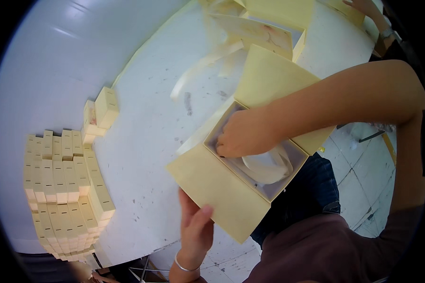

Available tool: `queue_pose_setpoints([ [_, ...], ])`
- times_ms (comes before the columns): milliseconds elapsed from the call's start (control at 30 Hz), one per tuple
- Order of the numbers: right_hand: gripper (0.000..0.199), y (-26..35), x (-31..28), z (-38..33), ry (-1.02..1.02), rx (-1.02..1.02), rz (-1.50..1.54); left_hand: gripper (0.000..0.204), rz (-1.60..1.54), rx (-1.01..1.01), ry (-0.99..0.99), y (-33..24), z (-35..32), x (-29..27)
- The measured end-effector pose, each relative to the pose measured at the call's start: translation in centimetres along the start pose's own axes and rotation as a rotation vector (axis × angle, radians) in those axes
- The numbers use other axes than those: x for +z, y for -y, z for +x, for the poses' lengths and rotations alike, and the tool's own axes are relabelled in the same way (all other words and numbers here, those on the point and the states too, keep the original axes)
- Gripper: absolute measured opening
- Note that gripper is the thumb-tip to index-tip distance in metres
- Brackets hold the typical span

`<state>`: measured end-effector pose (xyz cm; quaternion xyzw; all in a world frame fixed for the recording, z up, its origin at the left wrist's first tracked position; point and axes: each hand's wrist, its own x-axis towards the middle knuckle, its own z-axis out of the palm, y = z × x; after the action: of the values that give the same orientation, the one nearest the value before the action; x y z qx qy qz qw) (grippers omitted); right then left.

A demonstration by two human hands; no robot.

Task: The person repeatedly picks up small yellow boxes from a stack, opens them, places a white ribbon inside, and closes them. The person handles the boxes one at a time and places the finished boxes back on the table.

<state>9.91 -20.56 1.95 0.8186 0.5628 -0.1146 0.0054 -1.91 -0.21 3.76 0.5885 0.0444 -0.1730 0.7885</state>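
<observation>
— Pressing into the open pale-yellow cardboard box [231, 184], your right hand [243, 134] has curled fingers on its cream ribbon [269, 165].
— And my left hand [196, 228]?
— It grips the box's front flap, thumb on top. Push unevenly and the box could slide off the white table [146, 132].

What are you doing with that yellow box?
A person is working on an open pale yellow box at the edge of a white table. The right hand is pressed down inside the box, next to a loop of cream ribbon. The left hand grips the box's near flap from below. A big stack of small yellow boxes sits on the left of the table, and another person's hand shows at the far side.
</observation>
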Motion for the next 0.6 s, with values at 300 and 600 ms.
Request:
queue_pose_setpoints([
  [300, 0.030, 0.8, -7.6, -4.4, -0.070, 0.360, 0.403, 0.051, 1.074, 0.814, -0.022, -7.0, 2.4, 1.8],
  [600, 0.027, 1.7, -9.3, -8.8, -0.148, 0.487, 0.456, 0.020, 1.227, 0.206, 0.331, -8.9, 6.2, 5.5],
])
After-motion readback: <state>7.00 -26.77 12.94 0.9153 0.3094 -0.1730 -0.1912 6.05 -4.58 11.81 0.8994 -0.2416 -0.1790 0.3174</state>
